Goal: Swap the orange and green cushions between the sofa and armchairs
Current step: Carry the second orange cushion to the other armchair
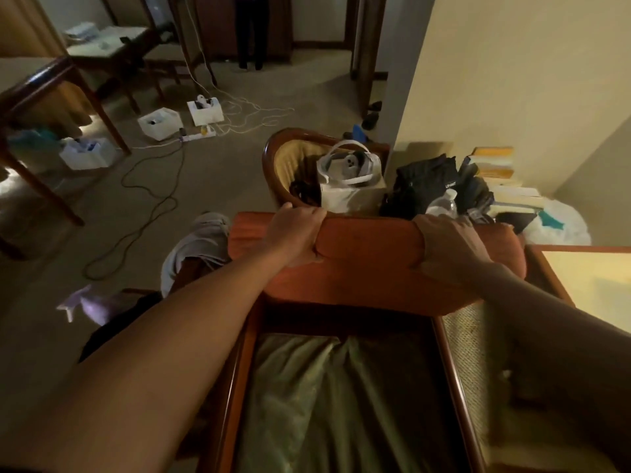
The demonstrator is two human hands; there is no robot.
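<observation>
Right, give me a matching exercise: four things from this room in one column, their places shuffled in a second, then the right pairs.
Things:
1. orange cushion
2. green cushion
3. white tote bag
4. stack of books

Places:
A. by the wall, far right
B. gripped by the left hand and right hand
C. on the seat of the round-backed chair
D. lying in the wooden-framed seat nearest the camera

Pairs: 1-B, 2-D, 3-C, 4-A

Both bare arms reach forward, the left hand (296,230) and right hand (450,245) clenched, fingers curled over.
</observation>
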